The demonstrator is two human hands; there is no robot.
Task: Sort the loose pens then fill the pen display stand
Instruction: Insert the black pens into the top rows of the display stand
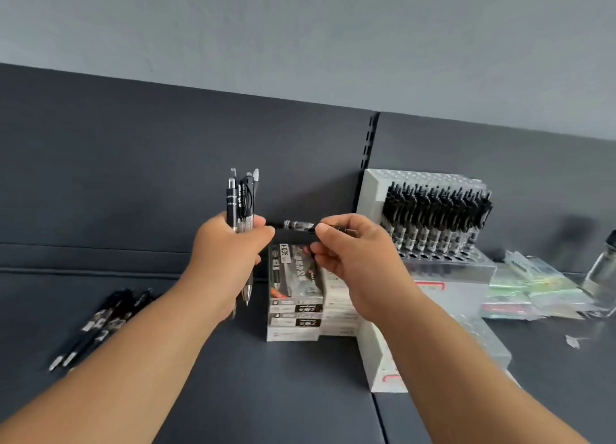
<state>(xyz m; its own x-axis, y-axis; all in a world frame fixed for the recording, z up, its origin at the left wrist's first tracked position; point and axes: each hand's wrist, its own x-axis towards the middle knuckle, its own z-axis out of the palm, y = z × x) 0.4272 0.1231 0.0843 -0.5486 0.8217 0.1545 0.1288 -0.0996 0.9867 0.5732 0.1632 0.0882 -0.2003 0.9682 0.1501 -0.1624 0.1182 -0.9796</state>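
Head view: the left hand [230, 250] grips a bundle of pens [241, 203] upright, clips at 12 o'clock. The right hand [346, 253] pinches a single pen [298, 225] lying crosswise, long axis 9-to-3, one end toward the bundle. The pen display stand [376, 190] sits farther back at 2 o'clock, nearer the right hand.

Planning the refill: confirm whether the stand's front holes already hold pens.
No, the display stand has pens only in its upper rows; the front holes sit empty.

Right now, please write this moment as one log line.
left hand: grips pen bundle upright | right hand: pinches single pen level | stand: partly filled | loose pens: lying far left
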